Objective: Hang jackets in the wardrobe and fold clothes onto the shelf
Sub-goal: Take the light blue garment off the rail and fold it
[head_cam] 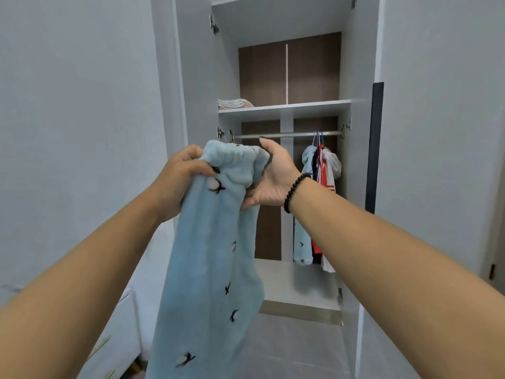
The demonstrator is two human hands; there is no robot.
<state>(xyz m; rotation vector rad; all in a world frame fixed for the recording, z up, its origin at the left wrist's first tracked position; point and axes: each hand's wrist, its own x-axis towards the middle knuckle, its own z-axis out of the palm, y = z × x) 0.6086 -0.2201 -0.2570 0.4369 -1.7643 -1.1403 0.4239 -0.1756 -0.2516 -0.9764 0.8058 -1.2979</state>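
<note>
Both forearms reach up in front of the open wardrobe (pixel 360 64), lifting a pair of pale blue fleece trousers (pixel 216 242) between them. On the near side the left hand (pixel 179 177) has its fingers curled tight into the gathered elastic waistband (pixel 239 157), bunching the cloth. Opposite, the right hand (pixel 273 177), with a dark bead bracelet (pixel 293 191) at the wrist, lies flatter, palm against the far side of the waistband with the thumb up; its fingers are behind the fabric, so whether they pinch it I cannot tell. Below the hands the legs hang limp toward the floor, dotted with small dark embroidered figures.

Beyond, a hanging rail (pixel 287 134) carries several garments (pixel 319 187) at its right end, and the shelf (pixel 284 108) above holds a folded pile (pixel 235 103) at its left.

The trousers look light, soft and floppy, not slippery; they will sag wherever unsupported, so the waistband corners seem the best hold for folding before they go to the shelf
</note>
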